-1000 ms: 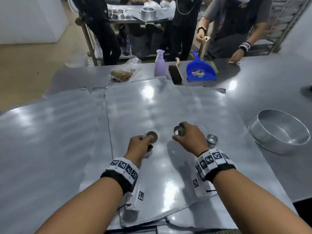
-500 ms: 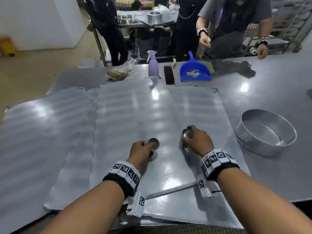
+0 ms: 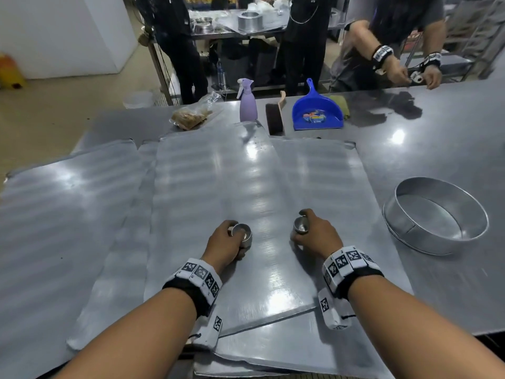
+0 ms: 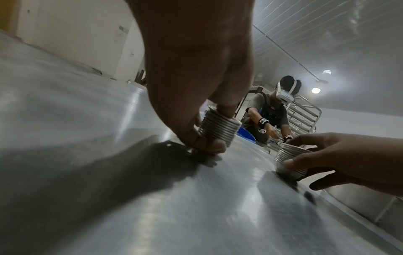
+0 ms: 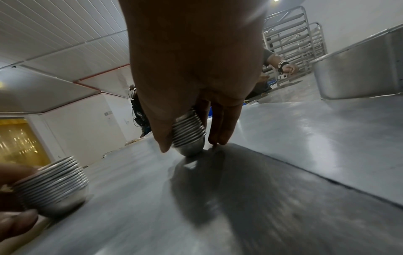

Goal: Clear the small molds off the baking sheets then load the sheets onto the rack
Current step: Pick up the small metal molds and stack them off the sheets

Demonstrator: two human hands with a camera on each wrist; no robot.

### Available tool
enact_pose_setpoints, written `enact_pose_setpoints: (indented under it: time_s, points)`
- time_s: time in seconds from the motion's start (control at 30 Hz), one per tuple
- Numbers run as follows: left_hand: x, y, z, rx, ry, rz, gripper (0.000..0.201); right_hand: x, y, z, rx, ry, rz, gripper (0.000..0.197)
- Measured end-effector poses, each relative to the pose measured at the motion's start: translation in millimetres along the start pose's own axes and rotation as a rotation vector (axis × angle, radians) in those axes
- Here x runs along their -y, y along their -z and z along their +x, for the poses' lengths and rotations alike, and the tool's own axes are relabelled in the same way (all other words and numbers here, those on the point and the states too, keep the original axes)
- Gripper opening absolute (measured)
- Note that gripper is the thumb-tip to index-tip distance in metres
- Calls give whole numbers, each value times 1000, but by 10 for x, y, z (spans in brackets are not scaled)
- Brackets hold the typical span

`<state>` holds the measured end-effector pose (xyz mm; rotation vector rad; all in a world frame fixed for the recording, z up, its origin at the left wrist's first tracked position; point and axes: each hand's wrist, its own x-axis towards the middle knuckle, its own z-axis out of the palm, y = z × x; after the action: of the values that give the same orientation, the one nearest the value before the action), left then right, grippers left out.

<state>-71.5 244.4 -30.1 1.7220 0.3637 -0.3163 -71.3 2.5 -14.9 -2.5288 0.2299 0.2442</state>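
Note:
My left hand (image 3: 231, 242) grips a stack of small ribbed metal molds (image 3: 241, 233) low over the top baking sheet (image 3: 218, 181). The left wrist view shows that stack (image 4: 224, 131) tilted, pinched between thumb and fingers. My right hand (image 3: 307, 231) grips a second stack of molds (image 3: 301, 226). In the right wrist view this stack (image 5: 188, 136) has its rounded base on the sheet. Several flat sheets overlap: one at the left (image 3: 68, 203) and one underneath near the front edge (image 3: 300, 348).
A round cake pan (image 3: 426, 237) stands on the table to the right. At the back are a purple spray bottle (image 3: 248, 103), a brush (image 3: 274, 117), a blue dustpan (image 3: 317, 112) and a bag of crumbs (image 3: 191, 116). Another person (image 3: 396, 36) works across the table, with a metal rack (image 5: 294, 34) behind them.
The loose mold that stood just right of my right hand a second ago is gone from the sheet. Both hands keep their stacks, and the view has drawn back.

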Motion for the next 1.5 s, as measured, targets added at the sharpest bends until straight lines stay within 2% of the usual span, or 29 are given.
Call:
enact_pose_setpoints:
  time_s: [0.13, 0.27, 0.33, 0.5, 0.73, 0.87, 1.0, 1.23, 1.37, 1.5]
  points:
    - [-18, 77, 87, 95, -116, 412, 73, 41, -30, -7, -3, -16, -12, 52]
    - [13, 20, 212, 157, -228, 679, 60, 48, -89, -103, -18, -41, -14, 40]
    - [-5, -48, 232, 180, -266, 738, 55, 40, -110, -180, -24, -50, -17, 35]
    - [-75, -328, 203, 280, -322, 785, 54, -55, -71, -325, -33, -65, -2, 33]
    - [-137, -936, 83, 316, -406, 737, 46, -460, 276, -424, -21, -91, 46, 41]
    - [-218, -1478, -64, 303, -448, 688, 42, -907, 574, -458, -39, -76, 78, 51]
    - [-321, -2169, -271, 296, -452, 652, 43, -1499, 921, -513, -78, -62, 82, 52]
    - [-283, -3324, -678, 349, -426, 690, 41, -2563, 1304, -755, -17, -86, 66, 56]
    - [-203, -3777, -888, 382, -395, 719, 38, -3032, 1446, -854, 32, -86, 16, 60]
    - [-119, -4082, -1009, 351, -399, 775, 39, -3317, 1525, -890, 49, -70, 27, 58]
